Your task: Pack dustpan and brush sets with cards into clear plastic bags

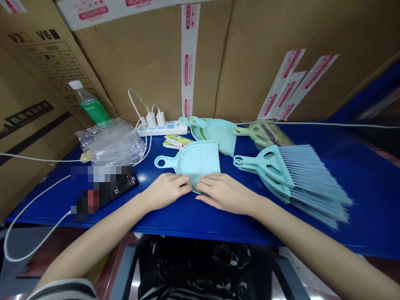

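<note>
A light blue mini dustpan (193, 160) lies flat on the blue table (359, 187), handle pointing left. My left hand (165, 189) and my right hand (223, 192) both rest on its near edge, fingertips almost meeting and pinching something small there that I cannot make out. To the right lies a stack of several teal hand brushes (300, 179) with pale bristles. Behind the dustpan sits a stack of more teal dustpans (215, 131) and a green one (254, 131).
A phone (106, 189) lies at the left with a white cable. A power strip (162, 127) with chargers, a pile of clear plastic bags (109, 141), a green-labelled bottle (89, 106) and small labels (175, 141) sit behind. Cardboard boxes (265, 54) wall the back.
</note>
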Available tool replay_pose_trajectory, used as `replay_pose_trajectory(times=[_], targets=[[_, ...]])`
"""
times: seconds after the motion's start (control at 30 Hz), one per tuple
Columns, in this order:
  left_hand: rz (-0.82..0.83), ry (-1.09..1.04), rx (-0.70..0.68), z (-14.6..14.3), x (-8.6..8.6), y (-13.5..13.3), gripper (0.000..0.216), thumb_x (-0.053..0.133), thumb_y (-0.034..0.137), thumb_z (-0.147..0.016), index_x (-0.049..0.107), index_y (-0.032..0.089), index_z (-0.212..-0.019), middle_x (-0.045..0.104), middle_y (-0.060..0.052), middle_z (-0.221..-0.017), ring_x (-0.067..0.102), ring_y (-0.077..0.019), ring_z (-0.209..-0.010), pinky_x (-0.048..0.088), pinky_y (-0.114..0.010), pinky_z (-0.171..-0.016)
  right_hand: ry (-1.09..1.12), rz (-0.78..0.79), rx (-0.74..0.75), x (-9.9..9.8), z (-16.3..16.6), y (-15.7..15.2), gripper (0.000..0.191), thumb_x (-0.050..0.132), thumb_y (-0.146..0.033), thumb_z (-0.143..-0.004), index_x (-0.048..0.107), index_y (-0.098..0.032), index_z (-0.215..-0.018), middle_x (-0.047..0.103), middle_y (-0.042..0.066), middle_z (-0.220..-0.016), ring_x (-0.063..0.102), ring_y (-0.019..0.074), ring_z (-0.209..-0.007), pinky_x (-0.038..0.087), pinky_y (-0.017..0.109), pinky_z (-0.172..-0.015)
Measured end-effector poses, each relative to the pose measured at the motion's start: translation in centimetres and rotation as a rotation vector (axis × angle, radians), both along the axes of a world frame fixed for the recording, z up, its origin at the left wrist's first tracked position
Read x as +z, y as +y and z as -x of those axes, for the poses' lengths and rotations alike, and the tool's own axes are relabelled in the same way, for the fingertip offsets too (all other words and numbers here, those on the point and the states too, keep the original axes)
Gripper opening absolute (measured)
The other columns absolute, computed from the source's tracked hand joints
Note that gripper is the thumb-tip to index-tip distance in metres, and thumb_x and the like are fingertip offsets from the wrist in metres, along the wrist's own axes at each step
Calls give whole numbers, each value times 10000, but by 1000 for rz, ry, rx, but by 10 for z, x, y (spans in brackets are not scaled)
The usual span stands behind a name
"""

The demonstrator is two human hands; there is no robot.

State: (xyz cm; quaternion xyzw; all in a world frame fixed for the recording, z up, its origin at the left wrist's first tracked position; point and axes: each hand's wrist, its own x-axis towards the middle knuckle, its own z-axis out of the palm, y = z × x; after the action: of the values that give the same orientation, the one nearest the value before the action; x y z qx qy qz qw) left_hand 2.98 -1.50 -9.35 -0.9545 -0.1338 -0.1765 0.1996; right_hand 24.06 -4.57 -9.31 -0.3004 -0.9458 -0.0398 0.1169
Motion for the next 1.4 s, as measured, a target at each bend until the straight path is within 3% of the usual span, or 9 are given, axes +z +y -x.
replay_pose_trajectory(times=[0.07, 0.17, 0.3, 0.4, 0.57, 0.77, 1.13, 1.4], targets=[[7, 17, -3, 0, 1, -1, 349, 315, 110, -991, 604, 166, -803, 524, 20, -655, 492, -113, -517, 371, -242, -506, 76, -4, -31, 6, -8, 5, 236, 499, -297, -975, 618, -165, -820, 654, 34, -742, 597, 181, -672, 445, 304, -666], [0, 34, -19, 0, 2, -3, 353, 313, 87, -984, 618, 156, -821, 536, 14, -663, 503, -113, -531, 377, -246, -519, 126, -85, -221, 15, -31, 17, 232, 452, -255, -973, 632, -158, -864, 680, 65, -793, 615, 215, -743, 432, 348, -722], [1, 30, -53, 0, 4, -5, 370, 298, 77, -982, 619, 149, -813, 539, 8, -662, 500, -117, -531, 376, -254, -516, 6, -152, -491, 22, -71, 30, 257, 449, -278, -916, 671, -149, -940, 689, 127, -853, 619, 290, -842, 435, 395, -726], [21, 53, -58, 0, 3, -7, 339, 323, 63, -963, 613, 153, -814, 549, 4, -680, 501, -118, -532, 368, -262, -503, -61, -76, -546, 22, -93, 34, 342, 450, -365, -898, 689, -145, -1003, 697, 142, -915, 627, 311, -871, 460, 406, -708], [67, 135, -65, 2, 2, -11, 251, 395, 54, -916, 614, 151, -841, 538, 6, -683, 491, -120, -529, 366, -277, -498, -119, 16, -523, 19, -106, 32, 376, 461, -398, -883, 703, -151, -1032, 708, 145, -941, 649, 319, -880, 498, 429, -726], [120, 171, -92, 2, 3, -13, 249, 393, 82, -918, 615, 157, -836, 527, 10, -682, 487, -115, -523, 368, -277, -496, -97, 37, -484, 15, -111, 35, 279, 451, -333, -910, 705, -217, -909, 723, 117, -888, 673, 313, -799, 515, 453, -693], [174, 127, -130, 1, 5, -15, 299, 361, 100, -941, 622, 166, -811, 519, 11, -683, 477, -110, -509, 360, -276, -487, -81, -141, -380, 23, -87, 33, 273, 425, -194, -956, 688, -170, -888, 679, 108, -795, 640, 254, -733, 480, 369, -667], [362, -41, -161, 1, 5, -16, 289, 394, 253, -992, 662, 175, -919, 605, -8, -754, 535, -96, -557, 427, -236, -541, 46, -380, -61, 15, -33, 18, 291, 393, -128, -990, 680, -113, -940, 651, 81, -786, 604, 206, -738, 464, 350, -798]])
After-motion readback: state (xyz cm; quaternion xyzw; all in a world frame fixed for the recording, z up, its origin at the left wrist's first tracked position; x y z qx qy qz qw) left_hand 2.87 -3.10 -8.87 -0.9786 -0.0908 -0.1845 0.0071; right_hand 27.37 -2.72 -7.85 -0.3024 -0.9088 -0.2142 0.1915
